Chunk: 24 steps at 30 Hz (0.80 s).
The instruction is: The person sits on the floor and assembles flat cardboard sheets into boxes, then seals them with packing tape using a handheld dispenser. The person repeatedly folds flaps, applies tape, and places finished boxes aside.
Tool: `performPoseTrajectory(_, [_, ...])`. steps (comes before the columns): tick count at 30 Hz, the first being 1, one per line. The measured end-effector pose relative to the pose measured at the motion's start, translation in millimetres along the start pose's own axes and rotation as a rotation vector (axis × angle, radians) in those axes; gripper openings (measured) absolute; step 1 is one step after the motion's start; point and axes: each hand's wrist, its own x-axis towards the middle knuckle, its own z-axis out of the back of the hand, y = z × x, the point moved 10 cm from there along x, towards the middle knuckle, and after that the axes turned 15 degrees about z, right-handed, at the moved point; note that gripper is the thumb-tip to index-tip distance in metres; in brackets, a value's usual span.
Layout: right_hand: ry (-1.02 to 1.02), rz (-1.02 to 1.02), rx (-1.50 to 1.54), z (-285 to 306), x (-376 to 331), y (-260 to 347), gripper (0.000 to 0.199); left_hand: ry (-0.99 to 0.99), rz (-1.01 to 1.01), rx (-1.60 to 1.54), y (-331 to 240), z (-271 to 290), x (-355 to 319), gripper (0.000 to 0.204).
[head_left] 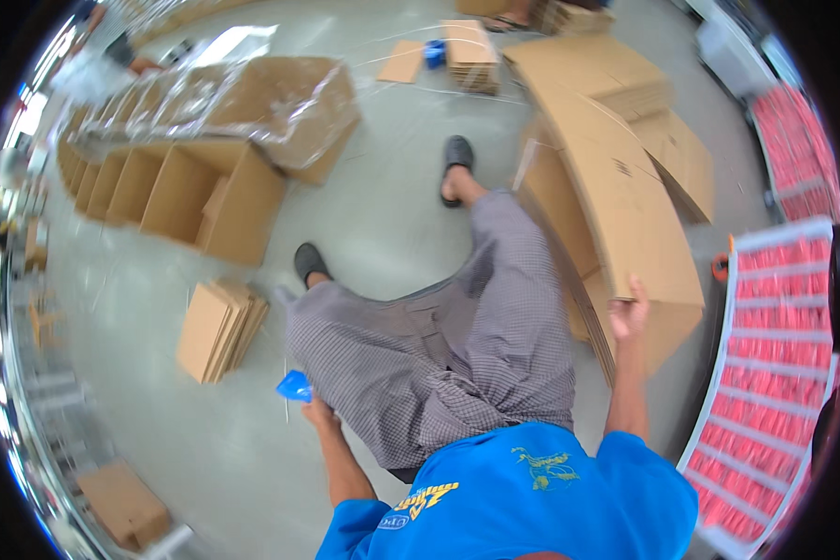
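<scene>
1. Brown cardboard made up the big long box (639,210), which stood between two and three o'clock, just beside the person's leg. Its inside showed on the side near the leg. It looked partly set up, and no tape could be made out on it.

2. At ten o'clock, a row of open brown cardboard boxes (173,191) was already in shape. Thin, clear, crinkly plastic (294,107) lay on some of them. That bit of the work seemed done.

3. More seemed left. A small leaning pile of flat brown cardboard (210,331) stood near nine o'clock, and a neat stack of tan cardboard sheets (471,61) lay at twelve. It was hard to tell if all of it was needed.

4. At three o'clock, the right hand (629,319) held the near edge of the big long box, with its fingers bent around the cardboard. The right forearm pointed almost straight to twelve o'clock.

5. Near seven o'clock, the left hand (319,413) held a shiny bright blue thing (294,385), too blurry to name. The left arm reached out toward eleven, and the hand was low beside the grey checked trousers (373,364). Its fingers were partly hidden.
</scene>
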Motion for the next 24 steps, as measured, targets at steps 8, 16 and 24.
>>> performPoseTrajectory(8, [0.363, -0.116, 0.427, -189.4, -73.0, -15.7, 0.028, -0.041, -0.296, -0.017, -54.3, -9.7, -88.6, 0.063])
performPoseTrajectory(16, [0.98, -0.265, 0.718, -329.8, -170.1, -43.0, 0.034, 0.094, -1.086, 0.325, -254.0, -111.5, -273.6, 0.026])
performPoseTrajectory(24, [0.997, -0.483, 0.596, -364.8, -242.0, -144.4, 0.034, 0.855, -0.799, 0.394, -264.8, -254.4, -417.7, 0.055])
